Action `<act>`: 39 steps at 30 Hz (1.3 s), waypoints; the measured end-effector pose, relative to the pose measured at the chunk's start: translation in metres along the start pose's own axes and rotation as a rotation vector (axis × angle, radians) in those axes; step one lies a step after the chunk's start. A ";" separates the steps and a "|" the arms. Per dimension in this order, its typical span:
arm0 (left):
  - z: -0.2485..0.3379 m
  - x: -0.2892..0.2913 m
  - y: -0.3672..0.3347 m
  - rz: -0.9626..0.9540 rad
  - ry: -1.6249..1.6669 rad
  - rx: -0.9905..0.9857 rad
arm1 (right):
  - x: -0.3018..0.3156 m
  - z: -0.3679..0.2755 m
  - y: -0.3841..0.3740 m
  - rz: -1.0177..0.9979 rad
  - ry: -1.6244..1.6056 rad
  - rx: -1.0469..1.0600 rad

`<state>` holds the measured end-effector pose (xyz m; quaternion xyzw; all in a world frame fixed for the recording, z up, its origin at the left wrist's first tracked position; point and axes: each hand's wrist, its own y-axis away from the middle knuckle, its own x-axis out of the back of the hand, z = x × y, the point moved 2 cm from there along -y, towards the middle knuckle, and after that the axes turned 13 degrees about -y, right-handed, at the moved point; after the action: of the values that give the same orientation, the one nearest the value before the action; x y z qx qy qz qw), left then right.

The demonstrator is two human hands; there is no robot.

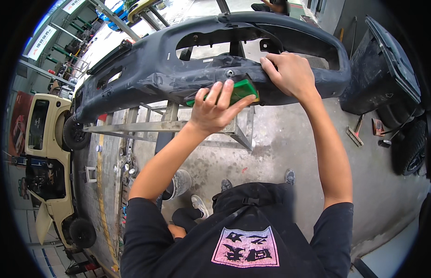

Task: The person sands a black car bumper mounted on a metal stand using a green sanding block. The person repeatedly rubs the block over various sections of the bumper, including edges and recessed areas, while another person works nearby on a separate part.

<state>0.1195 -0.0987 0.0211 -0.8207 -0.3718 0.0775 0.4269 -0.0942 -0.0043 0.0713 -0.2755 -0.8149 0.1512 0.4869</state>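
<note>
The left hand (211, 111) is holding the green block (243, 91) against the near side of the black panel (187, 67), its long axis lying roughly along the panel, while the right hand (292, 74), half-curled, is resting farther right.

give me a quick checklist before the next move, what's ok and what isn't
1. Left hand on green block: ok, holding it.
2. Right hand on dark bumper: ok, resting near the large opening.
3. Bumper secured to metal stand: cannot tell, bumper hides the joints.
4. Hand protection: not ok, both hands bare.
5. Room at left: not ok, another person's shoe is close by.
</note>
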 end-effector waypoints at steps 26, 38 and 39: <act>-0.017 0.077 0.035 -0.443 0.385 0.721 | 0.004 -0.004 0.005 -0.029 -0.031 0.038; 0.017 0.166 0.098 -0.461 0.361 1.359 | -0.046 -0.073 0.019 -0.001 0.193 0.301; 0.022 0.173 0.106 -0.470 0.357 1.399 | -0.050 -0.072 0.016 -0.022 0.199 0.296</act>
<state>0.2903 -0.0058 -0.0398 -0.2580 -0.3261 0.0681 0.9069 -0.0077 -0.0230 0.0617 -0.2056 -0.7346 0.2360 0.6020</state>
